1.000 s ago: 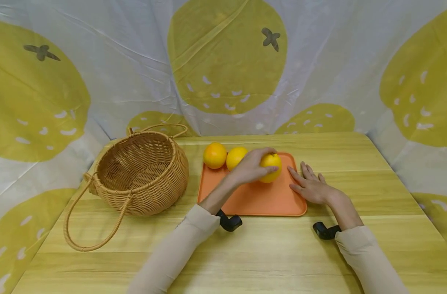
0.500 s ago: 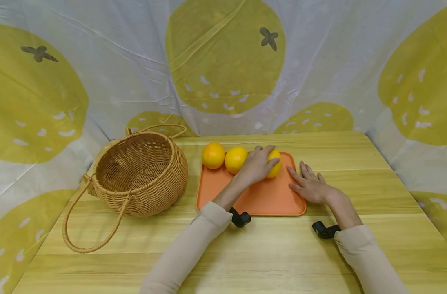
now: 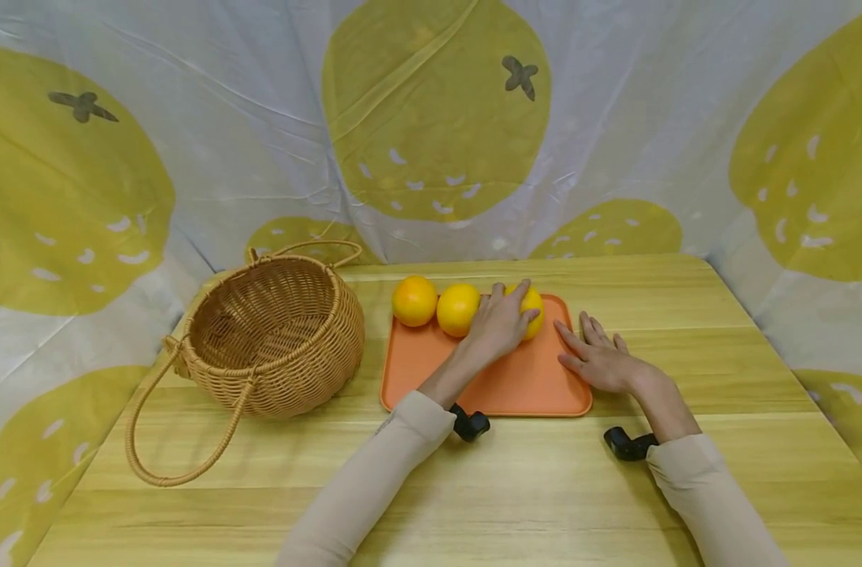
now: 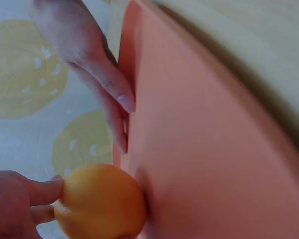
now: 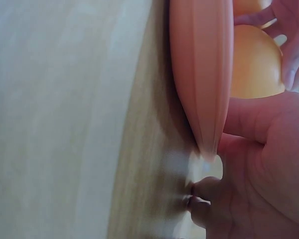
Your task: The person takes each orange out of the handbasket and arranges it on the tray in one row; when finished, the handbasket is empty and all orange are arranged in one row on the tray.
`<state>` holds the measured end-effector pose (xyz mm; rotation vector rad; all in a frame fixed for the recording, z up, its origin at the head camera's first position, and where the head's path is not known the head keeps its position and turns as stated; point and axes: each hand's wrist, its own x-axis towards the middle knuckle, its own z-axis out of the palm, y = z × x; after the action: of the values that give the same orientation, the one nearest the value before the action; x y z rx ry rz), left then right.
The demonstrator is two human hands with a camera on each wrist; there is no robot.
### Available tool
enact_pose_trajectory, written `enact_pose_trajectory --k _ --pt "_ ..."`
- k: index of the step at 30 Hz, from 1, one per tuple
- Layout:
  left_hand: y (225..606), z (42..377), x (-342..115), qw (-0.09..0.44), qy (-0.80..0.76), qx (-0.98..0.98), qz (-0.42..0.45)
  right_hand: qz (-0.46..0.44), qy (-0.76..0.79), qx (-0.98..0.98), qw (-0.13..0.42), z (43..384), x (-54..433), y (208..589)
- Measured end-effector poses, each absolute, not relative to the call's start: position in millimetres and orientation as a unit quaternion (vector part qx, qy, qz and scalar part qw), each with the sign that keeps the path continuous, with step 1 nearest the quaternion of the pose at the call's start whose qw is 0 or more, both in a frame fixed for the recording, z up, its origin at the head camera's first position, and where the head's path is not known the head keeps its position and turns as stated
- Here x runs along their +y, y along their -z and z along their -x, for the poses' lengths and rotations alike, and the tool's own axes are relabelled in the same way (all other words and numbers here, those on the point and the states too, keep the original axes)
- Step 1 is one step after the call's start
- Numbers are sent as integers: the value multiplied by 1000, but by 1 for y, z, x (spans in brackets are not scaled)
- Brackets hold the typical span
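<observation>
Three oranges stand in a row along the back of the coral tray [image 3: 487, 394]. My left hand [image 3: 497, 324] reaches over the tray to the rightmost orange [image 3: 534, 307], with its thumb and fingers spread around it. In the left wrist view this orange [image 4: 102, 201] sits low on the tray, the thumb touching its side. Left of that hand are the middle orange [image 3: 457, 309] and the leftmost orange [image 3: 414, 301]. My right hand [image 3: 604, 364] rests at the tray's right edge, fingers straight, with the thumb side over the rim.
A wicker basket [image 3: 345, 339] stands left of the tray, one handle [image 3: 143, 461] lowered toward the front and another [image 3: 331, 242] at the back. A fruit-print cloth [image 3: 431, 197] hangs behind the wooden table [image 3: 544, 488].
My left hand has moved right and slightly back with the rightmost orange, which now sits nearer the tray's back edge. My right hand has stayed at the tray's edge.
</observation>
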<state>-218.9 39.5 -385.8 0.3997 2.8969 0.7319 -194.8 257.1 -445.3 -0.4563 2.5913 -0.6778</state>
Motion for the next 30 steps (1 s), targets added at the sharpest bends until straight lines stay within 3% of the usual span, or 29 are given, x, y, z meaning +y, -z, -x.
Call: enact_pose_trajectory --k 7,20,25,30 --pt "380 224 47 88 -209 969 -101 164 222 939 205 204 265 464" --pt "380 226 49 82 -202 972 -91 167 272 925 208 189 254 436" --pt "373 215 43 58 -210 970 -103 162 257 929 209 186 249 426" --pt "360 198 15 -13 -243 955 -169 173 247 932 203 186 248 415"
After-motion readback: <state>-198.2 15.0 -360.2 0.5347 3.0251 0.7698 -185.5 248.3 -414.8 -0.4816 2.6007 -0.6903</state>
